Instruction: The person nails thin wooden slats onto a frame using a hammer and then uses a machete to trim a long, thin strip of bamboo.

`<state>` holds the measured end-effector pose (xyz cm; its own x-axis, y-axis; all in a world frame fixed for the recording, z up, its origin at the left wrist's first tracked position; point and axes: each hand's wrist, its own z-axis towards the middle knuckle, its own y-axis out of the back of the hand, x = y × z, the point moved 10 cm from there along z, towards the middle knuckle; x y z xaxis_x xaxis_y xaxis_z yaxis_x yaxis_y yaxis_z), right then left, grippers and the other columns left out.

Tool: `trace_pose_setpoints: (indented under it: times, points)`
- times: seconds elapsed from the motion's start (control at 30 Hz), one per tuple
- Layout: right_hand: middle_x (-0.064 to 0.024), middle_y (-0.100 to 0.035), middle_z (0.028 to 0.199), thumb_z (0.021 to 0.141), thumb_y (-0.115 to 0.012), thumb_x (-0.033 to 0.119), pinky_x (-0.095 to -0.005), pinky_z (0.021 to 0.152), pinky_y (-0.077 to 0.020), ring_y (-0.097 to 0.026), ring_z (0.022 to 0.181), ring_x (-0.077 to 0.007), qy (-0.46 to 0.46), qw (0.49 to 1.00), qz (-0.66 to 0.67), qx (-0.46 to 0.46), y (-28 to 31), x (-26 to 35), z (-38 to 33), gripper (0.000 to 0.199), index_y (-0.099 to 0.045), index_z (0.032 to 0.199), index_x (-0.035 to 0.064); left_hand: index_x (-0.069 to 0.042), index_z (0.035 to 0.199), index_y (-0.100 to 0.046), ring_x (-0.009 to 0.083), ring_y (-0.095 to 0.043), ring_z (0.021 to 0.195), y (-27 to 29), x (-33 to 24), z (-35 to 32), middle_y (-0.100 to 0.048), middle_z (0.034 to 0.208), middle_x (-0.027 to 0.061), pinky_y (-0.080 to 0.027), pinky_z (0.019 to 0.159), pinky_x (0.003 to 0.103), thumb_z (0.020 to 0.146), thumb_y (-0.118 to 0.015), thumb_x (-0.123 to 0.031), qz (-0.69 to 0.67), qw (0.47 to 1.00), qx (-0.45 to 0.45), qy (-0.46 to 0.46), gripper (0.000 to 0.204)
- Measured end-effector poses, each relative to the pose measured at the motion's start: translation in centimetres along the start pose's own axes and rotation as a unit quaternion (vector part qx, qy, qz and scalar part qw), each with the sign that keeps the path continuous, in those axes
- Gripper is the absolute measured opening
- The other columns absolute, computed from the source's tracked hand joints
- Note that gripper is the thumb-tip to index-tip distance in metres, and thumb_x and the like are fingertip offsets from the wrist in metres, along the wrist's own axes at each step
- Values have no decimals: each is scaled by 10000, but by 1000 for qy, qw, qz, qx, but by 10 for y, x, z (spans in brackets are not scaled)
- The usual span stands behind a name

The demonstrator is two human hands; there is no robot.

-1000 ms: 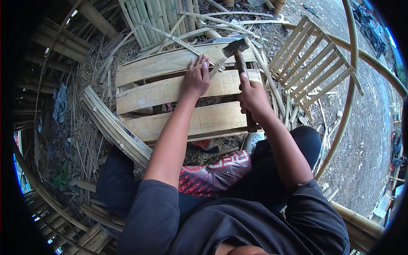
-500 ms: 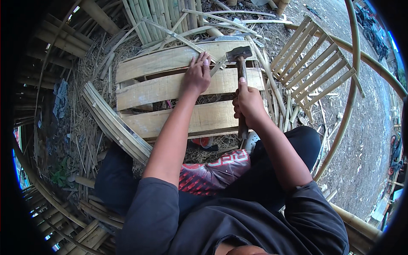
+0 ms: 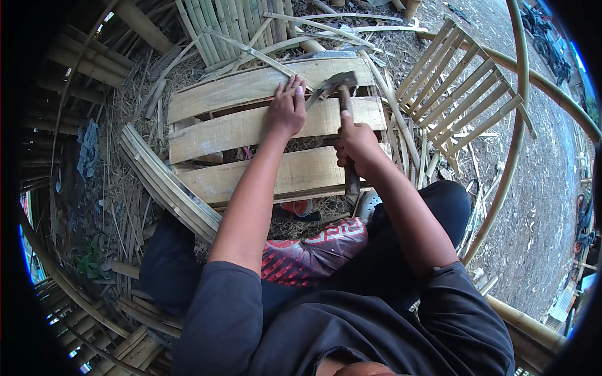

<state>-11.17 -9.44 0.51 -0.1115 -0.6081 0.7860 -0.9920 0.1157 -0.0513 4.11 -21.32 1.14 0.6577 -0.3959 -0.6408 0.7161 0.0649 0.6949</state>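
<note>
Okay — bamboo strip (image 3: 271, 63) running diagonally, left hand (image 3: 287, 111) nearer.
Strip is slanting from far left down onto the slatted wooden top (image 3: 213, 135), passing under the left hand's extended, flat-lying fingers; near end is lying by the head of the hammer (image 3: 345, 103), contact unclear — right hand (image 3: 361, 148) is gripping its handle, fist closed.

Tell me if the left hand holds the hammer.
No, the right hand grips the hammer by its handle, while the left hand rests at the bamboo strip.
</note>
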Motion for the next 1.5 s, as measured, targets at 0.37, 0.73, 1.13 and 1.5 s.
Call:
trace_pose_setpoints:
  times: [0.37,0.73,1.13,1.5]
  points:
    - [-32,-478,594,1082,-435,487,-371,434,-449,-464,454,-167,23,998,5,-66,14,10,-4,529,-486,774,60,19,1403,-583,335,-366,1493,2,-1,-1,-479,1546,193,-206,1267,449,1111,-211,-318,2,1000,4,7,581]
    - [6,-400,637,1082,-453,509,-327,480,-368,-364,513,-140,-10,1000,17,-18,6,7,-4,472,-459,878,83,7,1397,-591,338,-371,1490,1,2,0,-490,1541,185,-213,1265,452,1113,-200,-324,-3,1000,0,4,586]
    - [-326,-655,737,1032,-570,401,-564,688,-526,-668,726,-509,294,825,-463,-139,39,52,-12,490,-616,902,-69,6,1400,-590,340,-374,1489,6,-1,-1,-489,1541,188,-216,1261,451,1120,-188,-359,-26,1000,-5,-9,611]
    - [-308,-640,669,1024,-592,332,-569,626,-521,-661,665,-505,342,802,-444,-206,31,57,-27,417,-594,854,-49,5,1384,-605,334,-407,1469,6,1,-2,-507,1520,198,-245,1252,442,1111,-220,-334,-23,1000,-15,-15,581]
